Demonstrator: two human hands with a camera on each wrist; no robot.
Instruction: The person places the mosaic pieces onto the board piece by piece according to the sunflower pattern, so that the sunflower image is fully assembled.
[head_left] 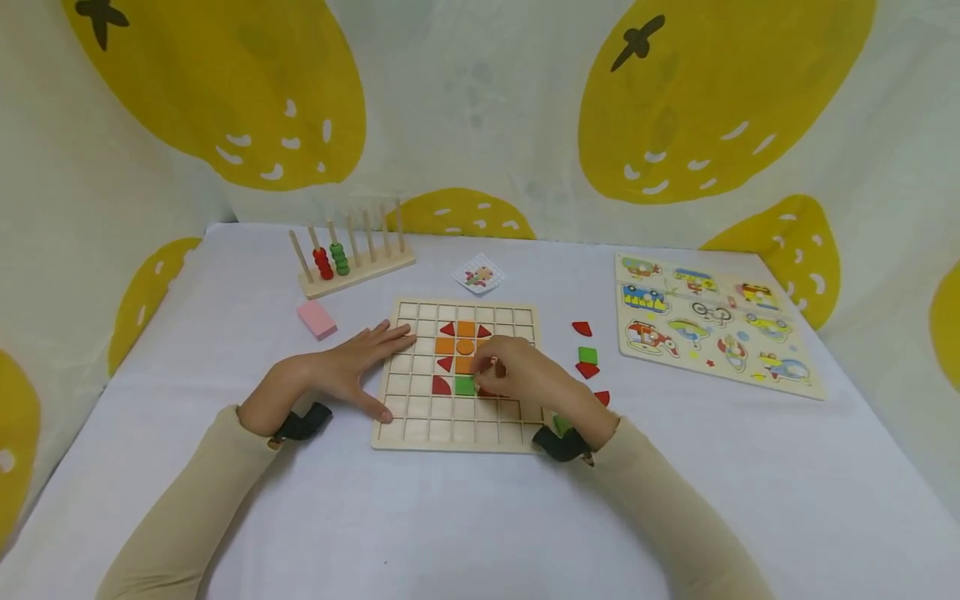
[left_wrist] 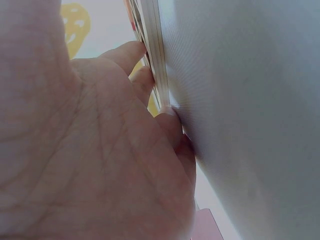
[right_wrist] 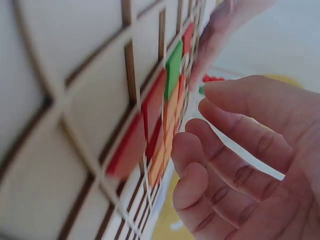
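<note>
Square pale-wood grid board (head_left: 442, 432): on the white-clothed table, before the person. Green square tile (head_left: 465, 387): on the board. Left hand (head_left: 337, 367): fingers spread, touching the board's left edge. Right hand (head_left: 517, 367): above the board, thumb and forefinger tips close together; whether they pinch a piece cannot be told. Pink rectangular block (head_left: 317, 320): left, beyond the left hand. Small white pattern card (head_left: 480, 274): behind the board.

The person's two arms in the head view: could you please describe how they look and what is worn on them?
The left sleeve and the right sleeve are long, plain and beige, reaching the wrists. A black left strap and a black right strap show there. The left grip and the right grip are bare hands without gloves.
</note>
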